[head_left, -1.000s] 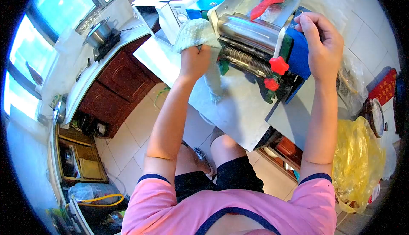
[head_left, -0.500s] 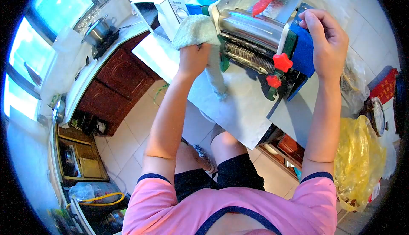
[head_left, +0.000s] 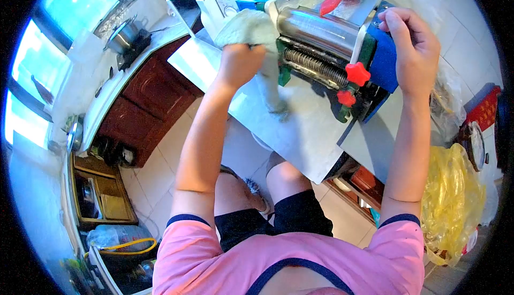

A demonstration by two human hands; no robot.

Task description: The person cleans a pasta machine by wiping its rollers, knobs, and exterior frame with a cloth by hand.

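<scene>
Left hand [head_left: 241,63] is folded around a pale floppy sheet [head_left: 243,26], which bunches above the fist and trails down over the white table [head_left: 310,134], its long hanging part running roughly crosswise to the steel roller [head_left: 318,30]. The sheet lies at the roller's left end, left hand much nearer to it than the right hand [head_left: 415,46]. Right hand is half curled beside the blue side cover [head_left: 383,62], thumb near forefinger; cannot tell whether it pinches anything
</scene>
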